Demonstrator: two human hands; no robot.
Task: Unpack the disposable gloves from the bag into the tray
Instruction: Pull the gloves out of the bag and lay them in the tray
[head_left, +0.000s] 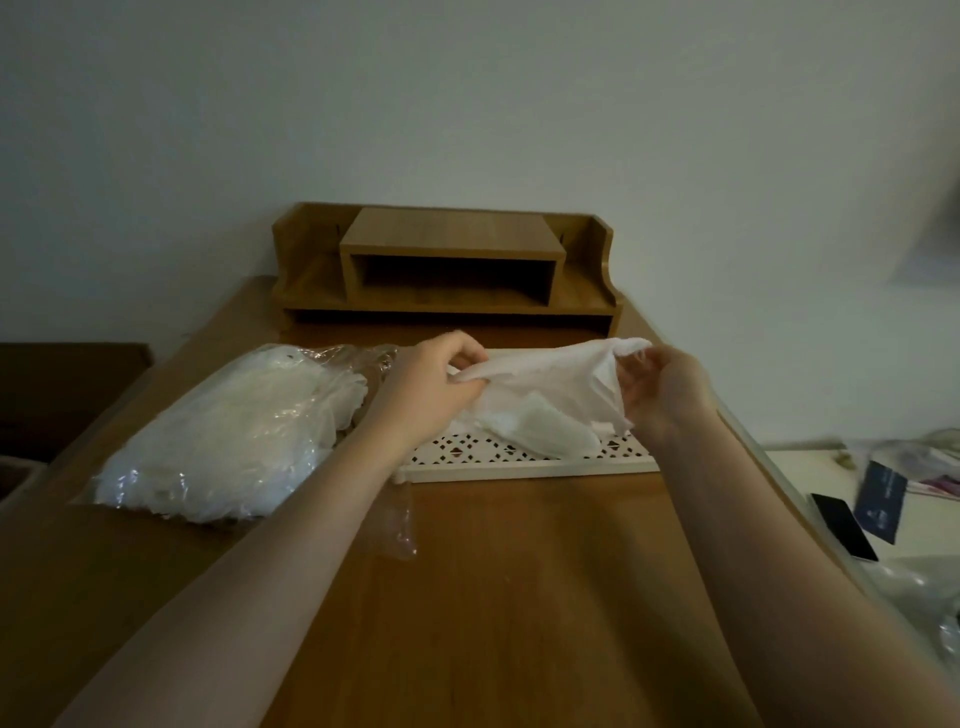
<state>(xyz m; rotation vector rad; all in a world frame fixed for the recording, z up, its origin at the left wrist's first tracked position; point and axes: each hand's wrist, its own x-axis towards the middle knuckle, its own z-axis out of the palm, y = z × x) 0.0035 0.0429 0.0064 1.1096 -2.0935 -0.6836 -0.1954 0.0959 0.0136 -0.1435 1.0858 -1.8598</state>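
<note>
Your left forearm crosses in front of the tray (524, 460), so its left end is hidden; the glove (550, 384) you hold covers most of its inside, and only the pierced front wall and right corner show. The far part of the desk (519, 571) behind your hands is hidden too. The picture is dim and soft, so the gloves packed in the bag (223, 436) blur into one white mass and cannot be counted. The things on the side surface to your right are cut off or smeared: one dark phone (844, 527) and one dark card (880, 501) can be made out, the rest cannot.

Counted: two hands, one bag, one tray, one shelf unit (447, 265) at the back of the desk, and one loose scrap of clear film (400, 525) just in front of the tray. In the tray at least one flat glove (550, 434) lies against the front wall; whether more lie under it, you cannot tell.

Your left hand (431, 389) pinches the left edge of the held glove, fingers curled round it. Your right hand (665, 395) grips its right edge. The glove hangs stretched between them just above the tray. The bag lies on the desk left of the tray, still full.
</note>
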